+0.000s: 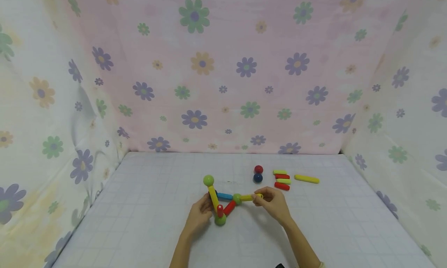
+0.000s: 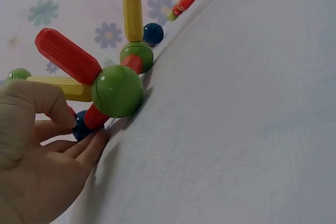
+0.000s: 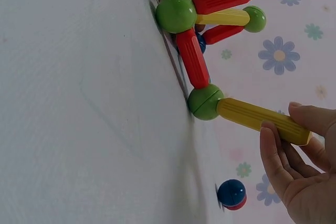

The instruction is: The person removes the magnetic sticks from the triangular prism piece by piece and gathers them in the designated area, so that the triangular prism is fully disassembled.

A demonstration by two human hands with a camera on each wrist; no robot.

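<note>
A frame of sticks and balls stands on the table between both hands. My right hand [image 1: 276, 206] pinches a yellow stick [image 3: 257, 115] near its outer end; the other end meets a green ball [image 3: 206, 102]. A red stick [image 1: 229, 208] and a blue stick [image 1: 225, 196] also meet that ball. At the front green ball [image 1: 220, 220], another red stick [image 2: 68, 56] points up, and a yellow stick [image 1: 213, 197] slants up to a raised green ball [image 1: 208, 180]. My left hand [image 1: 198, 217] holds the frame's dark blue ball [image 2: 81, 125] between thumb and fingers.
Behind the right hand lie a loose red ball [image 1: 258, 169] and a loose dark blue ball [image 1: 258, 178]. Farther right is a row of several short sticks [image 1: 283, 181], red and yellow-green, with a longer yellow stick [image 1: 307, 178] beyond. Flowered cloth [image 1: 223, 66] encloses the table's back and sides.
</note>
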